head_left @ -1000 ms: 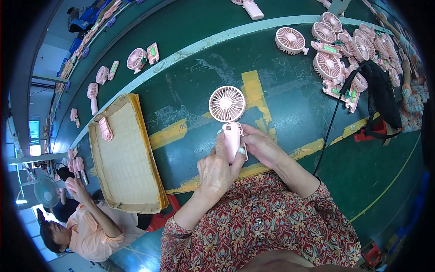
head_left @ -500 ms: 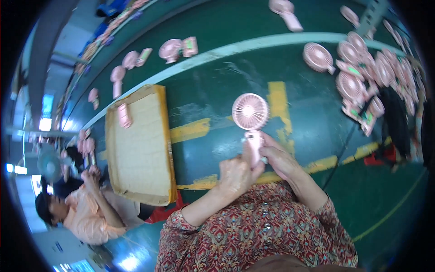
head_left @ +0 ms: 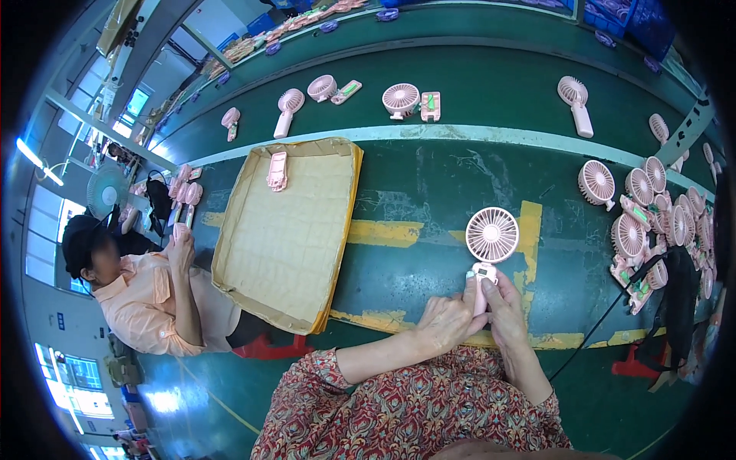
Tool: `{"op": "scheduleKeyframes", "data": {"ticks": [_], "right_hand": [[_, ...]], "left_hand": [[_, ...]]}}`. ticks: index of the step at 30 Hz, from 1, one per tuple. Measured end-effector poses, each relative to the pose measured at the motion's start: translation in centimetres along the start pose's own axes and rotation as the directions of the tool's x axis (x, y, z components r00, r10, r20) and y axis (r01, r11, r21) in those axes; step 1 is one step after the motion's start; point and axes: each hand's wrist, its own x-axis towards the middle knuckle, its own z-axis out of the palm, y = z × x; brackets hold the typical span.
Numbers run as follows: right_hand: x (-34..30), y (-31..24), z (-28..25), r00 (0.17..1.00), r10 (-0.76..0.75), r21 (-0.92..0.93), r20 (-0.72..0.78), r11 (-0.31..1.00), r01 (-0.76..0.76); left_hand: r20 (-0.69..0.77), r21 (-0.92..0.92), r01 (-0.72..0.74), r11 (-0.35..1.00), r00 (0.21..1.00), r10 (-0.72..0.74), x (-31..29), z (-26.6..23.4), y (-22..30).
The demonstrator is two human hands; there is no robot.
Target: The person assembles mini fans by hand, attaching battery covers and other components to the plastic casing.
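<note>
A pink handheld fan (head_left: 492, 234) is held over the bench, its round grille pointing away from me and its handle toward me. My left hand (head_left: 448, 318) closes on the handle from the left, with the thumb lying along it. From the other side my right hand (head_left: 506, 310) grips the same handle, thumb and fingertips near its upper end. A small dark spot shows there, too small to make out. Fingers cover much of the lower handle.
Left of my hands lies a shallow cardboard tray (head_left: 280, 238) holding a pink handle piece (head_left: 277, 170). Many pink fan parts (head_left: 629, 234) pile up at the right, beside a black bag (head_left: 678, 287). More fans stand along the green strip (head_left: 483, 80) beyond. A co-worker (head_left: 146, 299) sits at left.
The view has swung, so the bench and tray sit further right and lower in the picture. Both hands still hold the fan; the left thumb now lies nearer the handle's upper end.
</note>
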Motion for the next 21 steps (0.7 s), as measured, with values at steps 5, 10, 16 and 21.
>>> {"op": "scheduleKeyframes", "data": {"ticks": [5,10,16,21], "right_hand": [[0.2,-0.7,-0.7,0.996,-0.058,0.228,0.066,0.973,0.041],[-0.9,-2.1,0.4,0.988,-0.121,0.247,0.093,0.964,0.094],[-2.5,-3.0,0.6,0.985,-0.148,0.142,0.085,0.981,0.135],[-1.9,-3.0,1.3,0.988,-0.146,0.239,0.050,0.962,0.130]], "left_hand": [[-0.013,-0.339,0.096,0.936,0.994,-0.106,0.8,0.8,-2.4],[0.291,-0.847,0.251,0.468,0.957,0.013,0.9,0.6,-2.3],[0.122,-0.723,0.047,0.690,0.991,0.060,-0.2,-0.8,-0.8],[-0.019,-0.692,-0.064,0.719,0.997,0.070,0.1,-0.6,-0.9]]}}
